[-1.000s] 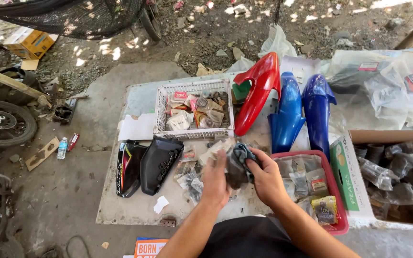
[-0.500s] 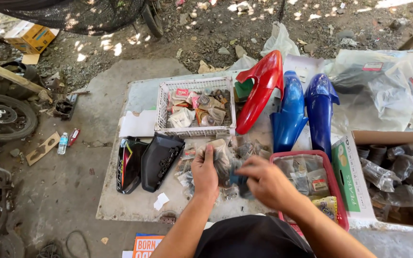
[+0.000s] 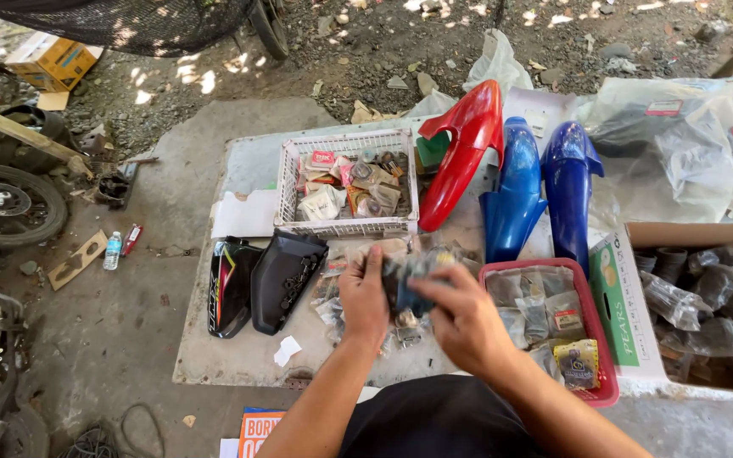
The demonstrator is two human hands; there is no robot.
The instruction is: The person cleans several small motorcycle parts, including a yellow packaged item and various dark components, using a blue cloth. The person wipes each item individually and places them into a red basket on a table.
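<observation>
I count 2 hands of mine at work, my left hand (image 3: pixel 364 298) and my right hand (image 3: pixel 464 318), with 1 dark bagged part (image 3: pixel 406 284) between them. Ahead stand 3 motorcycle fenders: 1 red fender (image 3: pixel 461 153) and 2 blue fenders (image 3: pixel 512 191) (image 3: pixel 572 182). To my left lie 2 black side covers (image 3: pixel 231 284) (image 3: pixel 286 276). There is 1 white wire basket (image 3: pixel 288 182) and 1 red plastic tray (image 3: pixel 597 339), each holding more small packets than I can count. On my right sits 1 cardboard box (image 3: pixel 697 235) of bagged parts. Out on the ground I see 1 small water bottle (image 3: pixel 112 250), 1 motorcycle wheel (image 3: pixel 6 206) and 1 yellow carton (image 3: pixel 53 61)
</observation>
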